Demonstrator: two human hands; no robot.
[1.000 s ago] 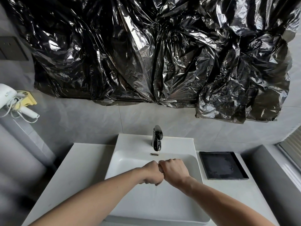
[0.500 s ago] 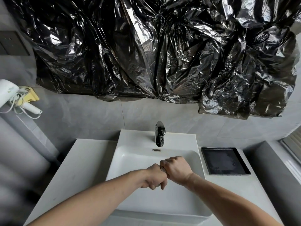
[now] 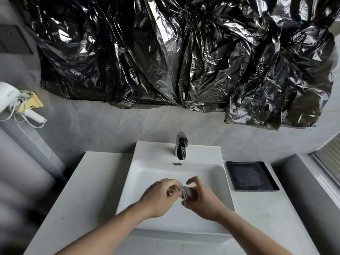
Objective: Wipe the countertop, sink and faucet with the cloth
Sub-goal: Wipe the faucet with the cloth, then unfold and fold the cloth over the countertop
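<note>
While crumpled black plastic (image 3: 184, 57) is hung above the faucet (image 3: 180, 145) and a dark tray (image 3: 251, 178) is set on the desk (image 3: 95, 181), a grey cloth (image 3: 187, 193) is gripped over the sink (image 3: 156, 173) between the left hand (image 3: 160, 196) and right hand (image 3: 201, 199), fingers apparently loosening.

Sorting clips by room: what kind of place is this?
Most likely a bathroom: a white rectangular basin with a chrome faucet, grey tiled wall, and a white wall-mounted hair dryer.

Both forearms are bare to the frame edge, with no sleeves, rings or watch on the left hand (image 3: 159, 196) or right hand (image 3: 201, 200).
</note>
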